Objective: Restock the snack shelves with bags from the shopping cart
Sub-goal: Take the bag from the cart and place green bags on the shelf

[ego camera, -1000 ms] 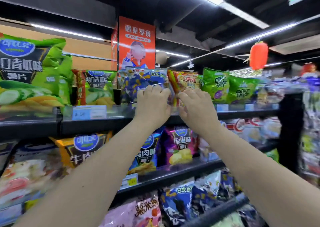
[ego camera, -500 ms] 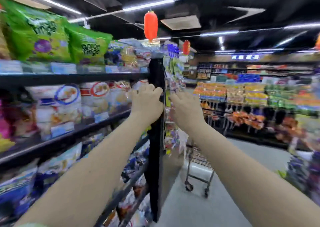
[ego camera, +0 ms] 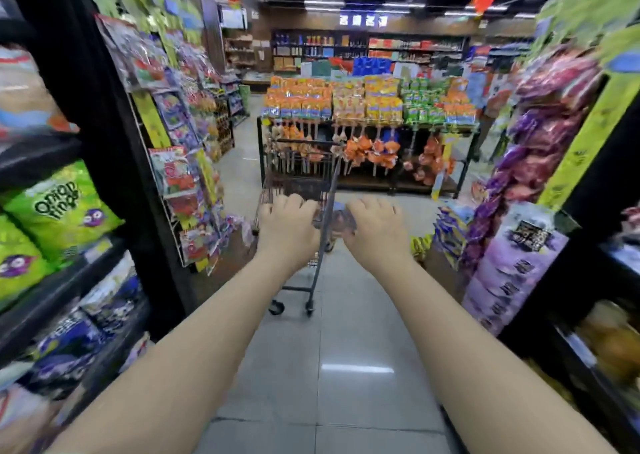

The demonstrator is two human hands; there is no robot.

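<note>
1. I see both hands stretched out ahead of me, the left hand [ego camera: 289, 226] and the right hand [ego camera: 375, 228] side by side, backs up, fingers bent downward.
2. The shopping cart [ego camera: 298, 176] stands on the floor [ego camera: 353, 332] in the aisle, directly behind the hands.
3. Between the hands, at the near end of the cart, is a blurred bluish-purple thing [ego camera: 336, 219]. It may be a bag, but I cannot tell this, nor whether either hand grips it or the cart.
4. The wire basket of the cart looks dark; its contents I cannot make out.
5. On my left, the snack shelves [ego camera: 52, 290] carry green onion ring bags [ego camera: 60, 207] on a middle level and blue-purple bags [ego camera: 69, 346] on the level below.
6. At the far end of the aisle, a display stand [ego camera: 367, 101] is filled with orange, yellow and green packets.
</note>
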